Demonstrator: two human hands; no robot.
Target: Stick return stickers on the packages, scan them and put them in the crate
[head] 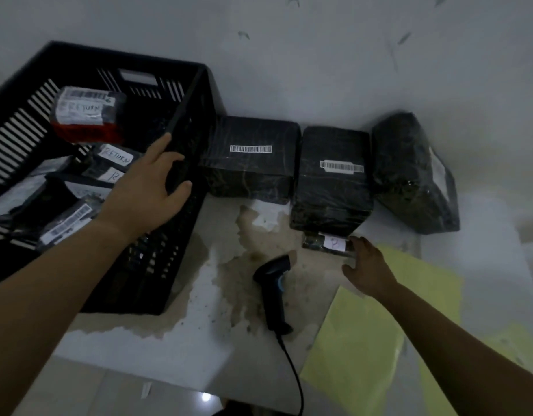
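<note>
It is dim in here, everything washed in a cold grey-blue. The black crate point(185, 97) and the dark wrapped packages point(250, 172) lose nearly all detail; only their white labels stand out. One small bright glint sits on the glossy floor point(205, 397). The crate throws a soft shadow on the wall point(319, 55). The whole view is soft, the right hand point(365, 265) smeared, and the forearms stretch towards the lower corners.
</note>
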